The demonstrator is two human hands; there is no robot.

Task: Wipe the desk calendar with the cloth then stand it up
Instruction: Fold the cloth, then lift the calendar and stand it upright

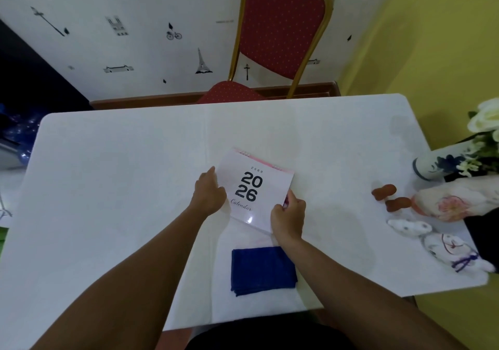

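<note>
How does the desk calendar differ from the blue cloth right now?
The desk calendar is pale with "2026" printed on it; the blue cloth is plain dark blue. The calendar is gripped by the left hand and right hand; the cloth lies folded and untouched, nearer the person. Both are roughly rectangular, over the white table.

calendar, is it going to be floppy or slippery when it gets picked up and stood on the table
The calendar probably stays fairly stiff: its cover looks flat between both hands. The glare near its lower edge suggests a glossy cover that may slip in the fingers. It looks thin and light, so once standing it could tip or slide on the smooth white table.
</note>
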